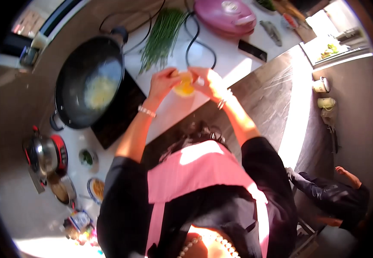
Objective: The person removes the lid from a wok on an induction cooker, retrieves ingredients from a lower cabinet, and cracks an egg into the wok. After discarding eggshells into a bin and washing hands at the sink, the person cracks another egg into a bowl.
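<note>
Between my two hands is a small bowl (184, 90) with bright yellow egg in it, standing on the white counter near its front edge. My left hand (164, 82) is closed at the bowl's left side, fingertips bent inward over the rim. At the right side my right hand (209, 82) is closed too, with a pale piece of eggshell (200, 81) showing by its fingers. Motion blurs the fingertips, and whatever the left fingers hold is mostly hidden. Left of my hands, a black wok (72, 81) with a pale yellowish patch inside sits on a dark cooktop (120, 116).
Green chives (164, 36) and black cables lie behind my hands. A pink appliance (226, 16) and a phone (252, 50) are at the back right. A kettle (44, 155), a small glass of greens (86, 158) and a plate (95, 190) stand left. Another person (337, 195) is at lower right.
</note>
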A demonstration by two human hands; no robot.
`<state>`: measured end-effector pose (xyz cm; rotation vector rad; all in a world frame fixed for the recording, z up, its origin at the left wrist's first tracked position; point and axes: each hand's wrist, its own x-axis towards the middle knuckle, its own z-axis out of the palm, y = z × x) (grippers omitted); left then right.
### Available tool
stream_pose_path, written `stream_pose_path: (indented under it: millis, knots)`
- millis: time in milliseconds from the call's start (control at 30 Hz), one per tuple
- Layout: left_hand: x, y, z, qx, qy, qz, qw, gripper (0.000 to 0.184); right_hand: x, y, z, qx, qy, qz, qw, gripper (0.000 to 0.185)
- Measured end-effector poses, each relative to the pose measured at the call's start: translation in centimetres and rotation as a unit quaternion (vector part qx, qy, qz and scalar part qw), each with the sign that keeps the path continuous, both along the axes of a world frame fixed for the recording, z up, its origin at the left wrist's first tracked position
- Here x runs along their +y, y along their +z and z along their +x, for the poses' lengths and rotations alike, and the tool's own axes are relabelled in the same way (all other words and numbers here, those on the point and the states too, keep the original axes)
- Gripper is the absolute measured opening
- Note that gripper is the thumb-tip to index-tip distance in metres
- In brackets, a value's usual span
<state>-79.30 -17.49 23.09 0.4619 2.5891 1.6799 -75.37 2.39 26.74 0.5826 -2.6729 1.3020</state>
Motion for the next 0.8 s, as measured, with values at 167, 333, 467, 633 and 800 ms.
stream_pose_path:
  millis: [167,333,467,633,800]
  knots:
    - [-2.6,0.0,-0.8,-0.384,-0.117,0.349,0.847,0.042,-1.1,3.0,0.6,-0.256,0.040,-0.415,0.872,0.049]
    - [0.9,0.1,2.3,-0.387,-0.186,0.500,0.752,0.054,-1.0,1.4,0.7,-0.197,0.114,-0.303,0.925,0.052]
    - [7.8,2.7,2.6,-0.371,-0.149,0.451,0.798,0.058,4.1,-1.8,1.0,0.031,0.048,-0.166,0.985,0.055]
    - [21.6,3.7,1.8,-0.281,-0.328,0.390,0.813,0.057,16.8,2.9,3.7,0.068,-0.100,-0.097,0.988,0.040]
    - [41.4,3.9,2.8,-0.371,-0.310,0.348,0.803,0.057,33.0,3.0,7.3,0.124,-0.305,-0.077,0.941,0.025]
